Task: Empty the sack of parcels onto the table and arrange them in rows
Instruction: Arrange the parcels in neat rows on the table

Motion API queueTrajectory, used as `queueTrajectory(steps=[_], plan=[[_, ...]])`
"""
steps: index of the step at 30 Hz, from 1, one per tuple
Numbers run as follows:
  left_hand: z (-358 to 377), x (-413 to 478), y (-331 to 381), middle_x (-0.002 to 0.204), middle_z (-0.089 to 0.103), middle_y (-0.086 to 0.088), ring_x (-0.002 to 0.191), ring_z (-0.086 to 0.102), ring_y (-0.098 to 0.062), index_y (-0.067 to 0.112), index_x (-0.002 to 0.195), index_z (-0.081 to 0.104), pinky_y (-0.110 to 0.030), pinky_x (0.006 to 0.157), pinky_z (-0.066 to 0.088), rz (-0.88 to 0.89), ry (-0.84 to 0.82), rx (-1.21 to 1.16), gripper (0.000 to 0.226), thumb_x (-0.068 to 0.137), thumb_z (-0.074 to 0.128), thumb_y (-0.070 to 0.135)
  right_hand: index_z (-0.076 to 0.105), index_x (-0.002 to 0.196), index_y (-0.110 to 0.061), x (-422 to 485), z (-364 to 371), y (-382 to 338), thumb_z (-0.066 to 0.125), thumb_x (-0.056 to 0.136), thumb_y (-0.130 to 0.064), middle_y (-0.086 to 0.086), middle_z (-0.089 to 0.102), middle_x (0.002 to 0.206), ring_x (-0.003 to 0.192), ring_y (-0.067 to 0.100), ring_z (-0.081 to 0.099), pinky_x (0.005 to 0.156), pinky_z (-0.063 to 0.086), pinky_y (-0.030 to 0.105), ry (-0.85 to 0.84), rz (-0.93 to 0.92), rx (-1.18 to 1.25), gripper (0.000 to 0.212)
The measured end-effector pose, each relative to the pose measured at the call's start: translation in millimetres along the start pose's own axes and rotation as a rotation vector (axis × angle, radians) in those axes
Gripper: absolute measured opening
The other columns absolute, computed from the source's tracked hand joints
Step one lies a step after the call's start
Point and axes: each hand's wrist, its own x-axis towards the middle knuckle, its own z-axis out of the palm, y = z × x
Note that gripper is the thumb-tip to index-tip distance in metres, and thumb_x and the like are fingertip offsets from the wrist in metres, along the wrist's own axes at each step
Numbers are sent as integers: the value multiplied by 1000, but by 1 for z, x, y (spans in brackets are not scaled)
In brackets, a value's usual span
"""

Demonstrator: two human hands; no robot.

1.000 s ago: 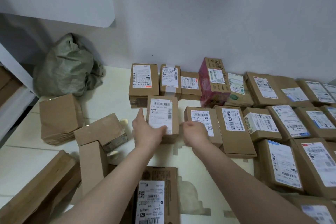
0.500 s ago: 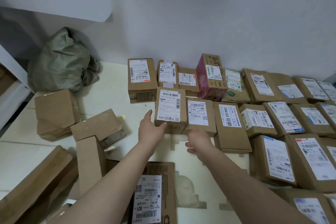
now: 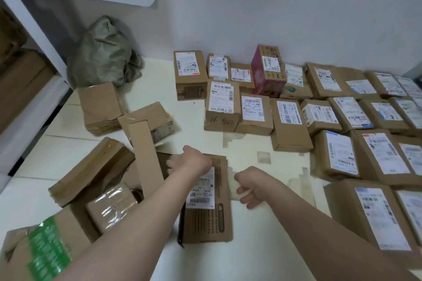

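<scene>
From the head camera: done pushing the small box, now sitting snug in the second row, touching its neighbour. Means one more parcel in place and time for the next. Reaching with the left hand across the flat box on the table, fingers bent over its far left edge; cannot tell if gripping yet. Holding the right hand just beside the right edge, fingers loosely curled around nothing. Left to sort: a messy heap on the left. Far back, by the wall: the crumpled sack.

Left hand, right hand bare; forearms bare to frame edge.
</scene>
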Motion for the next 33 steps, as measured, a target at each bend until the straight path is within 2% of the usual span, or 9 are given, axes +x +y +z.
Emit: queueTrajectory(steps=[3,8,14,16,21,23,26,29,33], plan=[[16,-18,-12,145,31,-19,131,32,-37,30,154,8,-45,98,40,100,15,-3,76,91,49,17,61,111,-2,-9,11,21,56,95,-26,14,69,106,96,26,68,95,54,46,-153,-118,215,29],[36,-36,-9,139,45,-11,120,49,-35,35,153,6,-43,93,50,254,-11,-139,87,77,46,20,66,99,-18,-14,1,48,53,96,-36,-1,72,77,72,17,69,77,58,33,-51,-320,259,22],[75,-84,20,144,45,-6,122,52,-28,29,155,13,-35,95,46,352,-234,-501,65,98,43,19,40,141,-19,-19,-51,97,45,97,-32,7,59,128,98,25,60,75,47,31,476,-321,-20,46],[94,-93,27,147,43,-4,127,47,-27,27,154,16,-38,104,41,288,-316,-546,63,99,44,18,37,145,-17,-16,-70,119,46,97,-29,8,50,138,116,28,55,86,46,34,581,-366,-44,51],[142,-113,21,115,58,2,101,53,-22,14,118,55,-31,79,42,214,-375,-385,26,98,40,9,62,121,-22,3,-79,165,49,95,-29,-1,56,124,112,23,57,91,49,32,371,-498,-223,30],[159,-114,20,117,67,-1,102,62,-22,16,115,64,-30,78,50,263,-373,-385,25,95,49,14,55,132,-30,8,-73,181,48,93,-26,-6,41,141,125,24,46,100,44,31,356,-549,-322,40],[170,-122,26,103,72,1,90,65,-17,17,105,69,-31,82,53,278,-445,-464,18,93,58,11,47,141,-24,10,-75,195,49,94,-26,-7,16,159,143,22,19,114,28,30,425,-560,-398,48],[175,-136,36,89,60,13,75,51,-7,21,86,53,-21,69,43,297,-476,-489,22,97,48,3,52,136,-19,10,-86,197,47,97,-31,-4,13,162,148,19,11,117,23,31,410,-555,-483,42],[170,-146,41,105,56,16,87,49,-5,15,138,45,-19,68,40,389,-490,-473,40,100,40,0,40,146,-19,8,-90,187,41,100,-36,-2,6,164,150,22,5,120,17,35,281,-500,-561,49]])
